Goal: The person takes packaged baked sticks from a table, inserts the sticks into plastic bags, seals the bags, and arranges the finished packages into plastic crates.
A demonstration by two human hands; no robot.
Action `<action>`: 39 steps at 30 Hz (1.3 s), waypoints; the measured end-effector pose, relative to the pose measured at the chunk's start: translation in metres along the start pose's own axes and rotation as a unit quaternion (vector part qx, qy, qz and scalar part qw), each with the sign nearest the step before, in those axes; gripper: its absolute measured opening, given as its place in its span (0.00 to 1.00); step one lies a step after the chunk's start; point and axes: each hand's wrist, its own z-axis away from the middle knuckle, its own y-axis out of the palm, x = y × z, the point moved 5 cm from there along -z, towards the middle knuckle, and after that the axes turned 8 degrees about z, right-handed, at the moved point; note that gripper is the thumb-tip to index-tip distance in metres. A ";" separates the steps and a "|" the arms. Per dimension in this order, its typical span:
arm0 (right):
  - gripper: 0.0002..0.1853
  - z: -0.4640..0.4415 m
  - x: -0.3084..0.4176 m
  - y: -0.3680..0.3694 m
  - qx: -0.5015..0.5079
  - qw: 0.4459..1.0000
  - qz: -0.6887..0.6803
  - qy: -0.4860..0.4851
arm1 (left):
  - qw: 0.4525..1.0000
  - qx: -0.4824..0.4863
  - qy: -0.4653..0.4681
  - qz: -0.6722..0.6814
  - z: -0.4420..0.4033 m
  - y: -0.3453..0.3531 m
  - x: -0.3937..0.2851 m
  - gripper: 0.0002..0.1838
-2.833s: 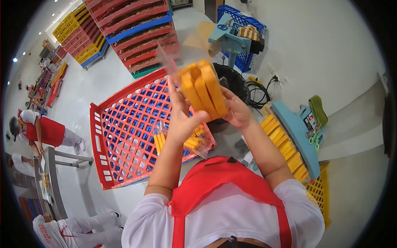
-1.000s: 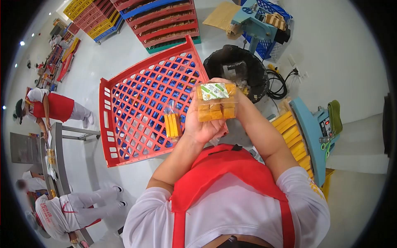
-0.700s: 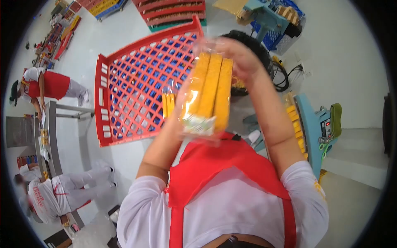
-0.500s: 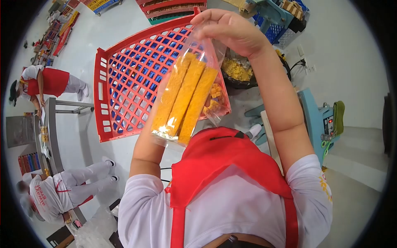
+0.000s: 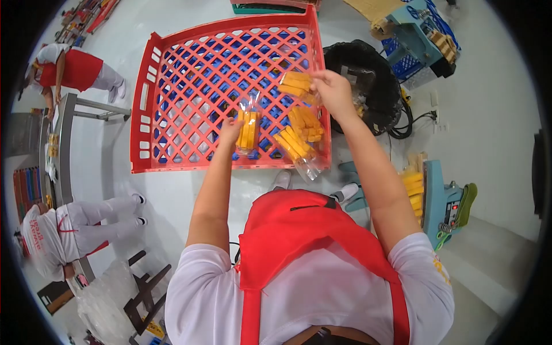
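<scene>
My left hand (image 5: 230, 131) is closed on the side of a clear bag of yellow bread-like sticks (image 5: 248, 133), held upright over the red crate (image 5: 190, 168). At the crate's right side, my right hand (image 5: 334, 95) has its fingers pinched at the end of another bag of yellow sticks (image 5: 295, 84). Just below that lies a bag of shorter yellow pieces (image 5: 306, 123). A further bag of sticks (image 5: 295, 145) rests slanted in the near right corner, its clear end by the crate's rim.
A black-lined bin (image 5: 359, 72) stands right of the crate. Blue-green machines (image 5: 443, 192) are at the right, with yellow sticks (image 5: 413, 190) beside one. Two people in white work at a metal table (image 5: 68, 149) on the left. Plastic sheeting (image 5: 109, 299) lies lower left.
The bag of sticks held up close before me is down at the crate in my left hand. My right hand has left its top, moved lower, and taken hold of another bag.
</scene>
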 end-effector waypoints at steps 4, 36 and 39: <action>0.12 0.012 -0.065 0.015 -0.041 0.982 -0.111 0.145 | 0.957 -0.058 0.107 -0.263 0.020 0.024 -0.011 0.51; 0.35 0.080 0.064 -0.012 0.167 0.947 -0.274 0.007 | 0.822 0.339 0.258 0.377 0.189 0.075 -0.217 0.46; 0.40 0.083 0.088 -0.021 0.178 0.943 -0.268 -0.085 | 0.809 0.355 0.312 0.349 0.202 0.083 -0.235 0.47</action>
